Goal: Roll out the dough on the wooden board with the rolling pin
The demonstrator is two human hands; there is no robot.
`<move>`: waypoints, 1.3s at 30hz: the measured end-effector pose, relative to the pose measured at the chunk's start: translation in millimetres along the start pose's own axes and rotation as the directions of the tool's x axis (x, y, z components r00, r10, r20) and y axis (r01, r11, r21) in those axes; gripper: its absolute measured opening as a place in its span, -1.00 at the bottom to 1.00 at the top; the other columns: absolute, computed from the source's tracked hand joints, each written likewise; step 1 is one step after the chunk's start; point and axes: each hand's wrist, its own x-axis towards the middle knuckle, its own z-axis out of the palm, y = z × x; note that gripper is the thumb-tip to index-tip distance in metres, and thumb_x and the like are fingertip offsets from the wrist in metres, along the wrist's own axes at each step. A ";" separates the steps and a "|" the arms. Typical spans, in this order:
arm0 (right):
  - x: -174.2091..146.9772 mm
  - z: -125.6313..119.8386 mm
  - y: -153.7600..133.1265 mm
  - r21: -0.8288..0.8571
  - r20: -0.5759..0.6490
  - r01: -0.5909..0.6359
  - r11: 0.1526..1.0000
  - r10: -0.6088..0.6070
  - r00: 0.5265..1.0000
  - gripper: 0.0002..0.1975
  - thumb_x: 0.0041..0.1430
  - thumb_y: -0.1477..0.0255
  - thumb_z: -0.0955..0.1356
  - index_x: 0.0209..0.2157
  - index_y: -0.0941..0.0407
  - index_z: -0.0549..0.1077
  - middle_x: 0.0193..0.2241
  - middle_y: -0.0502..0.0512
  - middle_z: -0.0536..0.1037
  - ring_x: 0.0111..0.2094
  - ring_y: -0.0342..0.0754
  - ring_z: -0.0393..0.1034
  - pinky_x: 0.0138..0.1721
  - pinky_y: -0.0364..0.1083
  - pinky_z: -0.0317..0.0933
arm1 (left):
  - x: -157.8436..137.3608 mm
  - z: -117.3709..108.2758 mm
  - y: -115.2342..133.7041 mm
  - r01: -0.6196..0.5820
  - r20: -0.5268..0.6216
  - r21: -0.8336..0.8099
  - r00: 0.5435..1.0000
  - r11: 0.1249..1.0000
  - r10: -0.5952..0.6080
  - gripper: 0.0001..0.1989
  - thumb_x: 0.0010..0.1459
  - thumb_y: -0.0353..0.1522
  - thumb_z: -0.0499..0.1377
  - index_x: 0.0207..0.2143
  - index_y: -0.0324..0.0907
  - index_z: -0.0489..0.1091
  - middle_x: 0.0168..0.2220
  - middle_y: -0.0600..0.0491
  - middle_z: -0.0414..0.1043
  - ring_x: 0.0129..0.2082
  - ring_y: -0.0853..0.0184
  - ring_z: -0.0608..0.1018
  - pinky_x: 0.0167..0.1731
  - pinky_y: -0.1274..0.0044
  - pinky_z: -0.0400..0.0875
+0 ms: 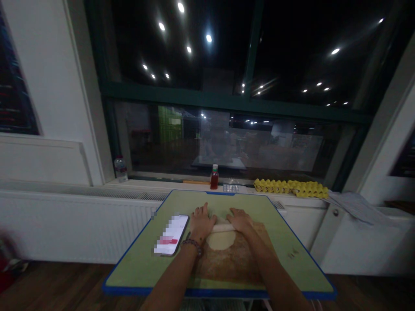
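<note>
A pale, round, flat piece of dough [221, 241] lies on a brown sheet [228, 268]. Across its far edge runs a light rolling pin [223, 226], its ends covered by my hands. My left hand [201, 222] rests palm down over the left end, fingers stretched forward and apart. Over the right end lies my right hand [240, 219], also palm down, with its fingers extended rather than wrapped round the pin. A beaded bracelet [193, 244] circles my left wrist. Left of that hand is a phone [173, 235] with a lit screen, partly blurred out.
The small green table [136, 268] has a blue rim. Along the windowsill stand a plastic bottle [121, 169], a red-brown bottle with a white cap [214, 177] and yellow egg trays [290, 188]. Papers [359, 209] lie at the right. A white radiator [81, 226] is at the left.
</note>
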 end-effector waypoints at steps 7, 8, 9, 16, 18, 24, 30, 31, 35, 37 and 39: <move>0.4 0.9 0.5 -0.017 0.016 -0.025 1.000 0.025 1.000 -0.64 0.28 0.24 0.33 0.04 0.10 0.37 0.03 0.14 0.41 -0.06 0.00 0.39 -0.07 0.09 0.34 | 0.9 1.9 -0.6 0.002 0.017 0.010 1.000 1.000 -0.002 -0.34 0.20 -0.13 -0.06 0.26 -0.31 0.09 0.16 -0.21 0.33 0.15 0.07 0.32 0.07 0.29 0.17; -0.2 0.8 0.2 -0.020 0.019 -0.026 0.999 0.026 0.999 -0.64 0.28 0.24 0.33 0.04 0.10 0.37 0.03 0.14 0.41 -0.06 0.00 0.39 -0.06 0.09 0.34 | 0.6 1.5 -0.6 0.007 0.021 0.012 1.000 1.000 -0.008 -0.34 0.20 -0.13 -0.06 0.26 -0.31 0.11 0.14 -0.21 0.35 0.14 0.06 0.33 0.07 0.29 0.18; -0.8 0.5 -0.2 -0.021 0.022 -0.026 0.999 0.027 0.999 -0.64 0.28 0.24 0.33 0.04 0.10 0.37 0.03 0.13 0.41 -0.06 0.01 0.39 -0.07 0.09 0.34 | 0.5 0.8 -0.4 0.014 0.025 0.014 1.000 1.000 -0.014 -0.35 0.20 -0.12 -0.06 0.25 -0.30 0.12 0.12 -0.21 0.37 0.13 0.06 0.35 0.06 0.29 0.19; -4.5 -5.1 -1.7 -0.020 0.035 -0.005 1.000 0.006 0.999 -0.64 0.28 0.25 0.33 0.04 0.10 0.37 0.02 0.13 0.41 -0.06 0.00 0.39 -0.07 0.08 0.34 | 1.0 -3.5 0.3 0.015 0.044 0.038 0.999 0.999 -0.017 -0.47 0.23 -0.14 -0.06 0.17 -0.18 0.25 0.10 -0.16 0.38 0.09 0.06 0.38 0.00 0.28 0.24; -5.0 -5.8 -1.2 -0.020 0.036 0.003 1.000 -0.002 0.999 -0.65 0.28 0.25 0.33 0.04 0.09 0.37 0.02 0.13 0.41 -0.06 0.00 0.39 -0.06 0.08 0.34 | 1.0 -3.6 0.1 0.016 0.041 0.040 0.999 0.999 -0.018 -0.50 0.23 -0.15 -0.05 0.13 -0.16 0.30 0.07 -0.15 0.41 0.08 0.07 0.39 0.00 0.28 0.24; -4.6 -4.7 0.3 -0.032 0.039 0.000 0.999 0.001 0.999 -0.66 0.29 0.25 0.32 0.03 0.09 0.38 0.02 0.13 0.42 -0.07 -0.01 0.39 -0.06 0.08 0.34 | 0.2 -3.5 -0.5 0.002 0.022 0.038 1.000 0.999 -0.002 -0.56 0.24 -0.15 -0.06 -0.05 -0.17 0.45 -0.01 -0.16 0.46 0.05 0.06 0.41 -0.03 0.29 0.25; -0.8 -3.0 -1.0 -0.062 0.023 -0.046 0.997 0.048 0.999 -0.66 0.28 0.24 0.33 0.02 0.08 0.38 0.02 0.12 0.42 -0.06 0.00 0.39 -0.07 0.06 0.34 | -1.4 -7.8 0.1 -0.021 0.038 0.043 0.999 0.999 0.019 -0.57 0.25 -0.15 -0.06 -0.15 -0.19 0.51 -0.02 -0.17 0.47 0.03 0.05 0.42 -0.06 0.30 0.28; -0.3 -2.5 -1.2 -0.070 0.016 -0.056 0.996 0.057 0.998 -0.66 0.28 0.24 0.33 0.03 0.08 0.38 0.03 0.12 0.41 -0.06 0.00 0.39 -0.07 0.06 0.34 | -1.8 -8.4 0.3 -0.025 0.040 0.046 0.999 0.999 0.023 -0.57 0.25 -0.16 -0.06 -0.16 -0.18 0.51 -0.02 -0.17 0.47 0.02 0.05 0.42 -0.07 0.30 0.28; -0.7 1.6 -0.6 -0.112 -0.042 -0.109 0.988 0.105 0.994 -0.70 0.31 0.25 0.28 -0.04 0.12 0.44 -0.01 0.17 0.46 0.02 0.07 0.34 0.09 0.20 0.17 | -2.3 -9.0 0.4 -0.032 0.039 0.051 0.999 0.998 0.030 -0.56 0.26 -0.17 -0.08 -0.17 -0.21 0.52 -0.04 -0.18 0.48 0.01 0.06 0.42 -0.08 0.31 0.30; -1.4 3.8 0.1 -0.125 -0.080 -0.139 0.982 0.129 0.988 -0.68 0.34 0.31 0.20 -0.10 0.15 0.49 -0.02 0.26 0.49 0.10 0.17 0.27 0.16 0.29 -0.03 | -1.9 -8.5 0.2 -0.032 0.037 0.052 0.999 0.998 0.030 -0.55 0.26 -0.17 -0.08 -0.17 -0.21 0.52 -0.04 -0.18 0.48 0.02 0.06 0.42 -0.09 0.31 0.31; -1.5 4.9 0.1 -0.123 -0.096 -0.163 0.979 0.151 0.984 -0.64 0.32 0.35 0.16 -0.11 0.17 0.51 -0.04 0.33 0.51 0.11 0.23 0.26 0.14 0.29 -0.05 | -1.5 -8.2 -0.1 -0.031 0.040 0.053 0.999 0.998 0.029 -0.56 0.26 -0.17 -0.08 -0.16 -0.20 0.52 -0.04 -0.17 0.48 0.02 0.06 0.42 -0.09 0.31 0.31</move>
